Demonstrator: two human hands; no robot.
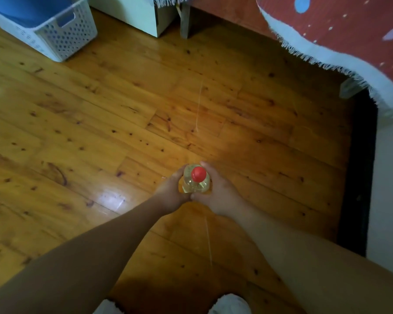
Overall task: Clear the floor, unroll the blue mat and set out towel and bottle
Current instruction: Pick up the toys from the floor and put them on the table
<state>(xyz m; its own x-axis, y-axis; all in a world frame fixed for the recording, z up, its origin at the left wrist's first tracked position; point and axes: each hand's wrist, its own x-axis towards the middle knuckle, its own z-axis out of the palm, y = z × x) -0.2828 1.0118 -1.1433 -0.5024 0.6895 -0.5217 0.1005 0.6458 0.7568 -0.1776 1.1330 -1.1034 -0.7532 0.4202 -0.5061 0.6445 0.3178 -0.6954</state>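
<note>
The red-capped bottle (pixel 196 179) sat upright between our left hand (pixel 170 193) and right hand (pixel 218 193), both clasping its sides; we judged it light, smooth, slightly slippery.

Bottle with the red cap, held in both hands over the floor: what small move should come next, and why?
Probably carry the bottle aside, toward the white basket. Both the left hand and the right hand clasp it, the wooden floor is otherwise bare, and no mat is unrolled yet.
</note>
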